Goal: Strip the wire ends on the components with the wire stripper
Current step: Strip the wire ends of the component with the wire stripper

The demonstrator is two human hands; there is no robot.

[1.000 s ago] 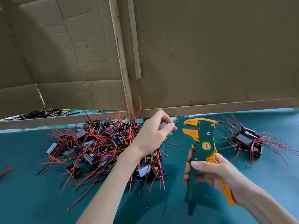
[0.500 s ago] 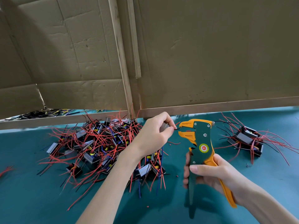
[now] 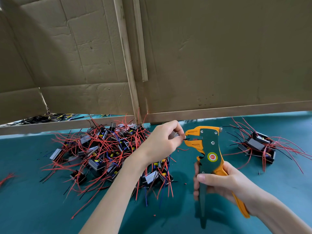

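Since a second earlier, the wire stripper (image 3: 209,149) had drawn in toward the left hand (image 3: 162,141), and a black wire end (image 3: 186,139) lay in its orange jaws. Just left of the stripper, that hand pinched a small component (image 3: 174,135). The right hand (image 3: 224,183) gripped the stripper's spread handles. Stripping this lead was the step in hand. The next move probably called for a firm squeeze with the wire held steady.

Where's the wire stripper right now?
Head view, right of centre: the right hand grips the wire stripper upright, its nose at the component the left hand pinches.
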